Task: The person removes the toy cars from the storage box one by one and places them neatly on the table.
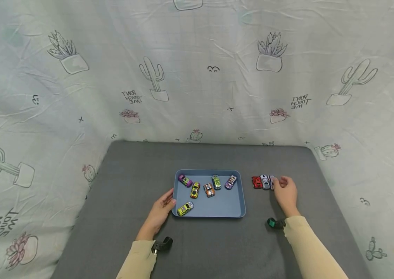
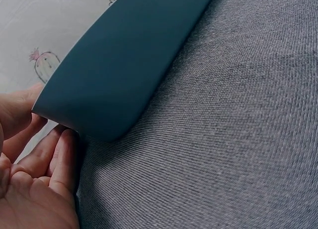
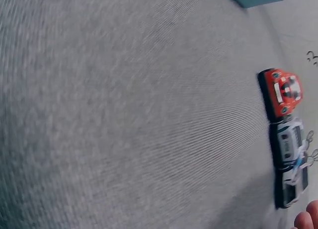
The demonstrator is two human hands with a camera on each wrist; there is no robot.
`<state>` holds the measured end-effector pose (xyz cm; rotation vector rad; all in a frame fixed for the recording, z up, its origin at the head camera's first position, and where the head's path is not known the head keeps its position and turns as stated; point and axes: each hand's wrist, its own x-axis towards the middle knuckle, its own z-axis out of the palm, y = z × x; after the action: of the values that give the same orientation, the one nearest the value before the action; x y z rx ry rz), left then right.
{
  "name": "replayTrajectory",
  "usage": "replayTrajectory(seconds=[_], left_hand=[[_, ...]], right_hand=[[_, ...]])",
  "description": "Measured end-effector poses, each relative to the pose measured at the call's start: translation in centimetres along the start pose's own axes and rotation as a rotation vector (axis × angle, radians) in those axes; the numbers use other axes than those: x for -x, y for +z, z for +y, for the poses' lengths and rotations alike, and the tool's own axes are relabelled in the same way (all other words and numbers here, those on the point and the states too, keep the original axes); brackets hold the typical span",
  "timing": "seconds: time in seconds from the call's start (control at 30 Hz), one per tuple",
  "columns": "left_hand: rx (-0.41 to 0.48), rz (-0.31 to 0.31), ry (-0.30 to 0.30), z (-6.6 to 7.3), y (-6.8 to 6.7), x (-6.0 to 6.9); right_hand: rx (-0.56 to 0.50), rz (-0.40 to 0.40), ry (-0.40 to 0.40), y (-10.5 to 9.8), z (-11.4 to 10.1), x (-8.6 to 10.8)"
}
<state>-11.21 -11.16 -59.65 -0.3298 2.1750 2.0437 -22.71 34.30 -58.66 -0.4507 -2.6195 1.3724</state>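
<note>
My left hand (image 1: 161, 211) grips the left side of a shallow blue tray (image 1: 214, 207); in the left wrist view the thumb is at the rim and the other fingers (image 2: 62, 162) curl against the outer corner. Several small toy cars lie in the tray, among them a yellow one (image 1: 185, 209) near its front left corner and an orange one (image 1: 209, 190) mid-tray. To the right of it, a red toy car (image 1: 256, 182), a white one (image 1: 265, 181) and another white one (image 1: 271, 182) stand side by side. My right hand (image 1: 286, 195) is by the rightmost car, its fingers loosely bent.
A grey cloth (image 1: 211, 248) covers the table. Pale fabric with cactus drawings (image 1: 197, 77) hangs behind and at both sides. Each wrist wears a dark strap, such as the one on the right (image 1: 275, 223).
</note>
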Motion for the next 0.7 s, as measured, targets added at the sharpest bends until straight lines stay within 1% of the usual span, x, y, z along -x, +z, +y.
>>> replayTrajectory(seconds=[0.1,0.2,0.33,0.43,0.47,0.6,0.7], left_hand=[[0.015,-0.006,-0.013,-0.1,-0.1,-0.1],[0.027,-0.024,-0.017,0.3,-0.1,0.0],[0.016,-0.043,-0.003,1.7,0.0,0.6],[-0.001,-0.048,-0.002,2.6,0.0,1.1],[-0.001,-0.049,-0.001,2.6,0.1,1.1],[0.01,-0.055,0.005,2.5,0.1,1.2],[0.018,-0.045,0.017,1.0,0.1,0.6]], right_hand=[[-0.011,0.028,-0.01,-0.1,-0.5,0.3],[-0.012,0.04,-0.034,0.1,-1.2,0.7],[-0.036,0.033,-0.092,0.8,-2.5,1.6],[-0.061,0.006,-0.133,1.6,-3.6,2.4],[-0.07,-0.004,-0.145,1.9,-3.9,2.7],[-0.077,-0.058,-0.191,3.1,-5.4,3.9],[-0.082,-0.098,-0.225,4.1,-6.3,4.8]])
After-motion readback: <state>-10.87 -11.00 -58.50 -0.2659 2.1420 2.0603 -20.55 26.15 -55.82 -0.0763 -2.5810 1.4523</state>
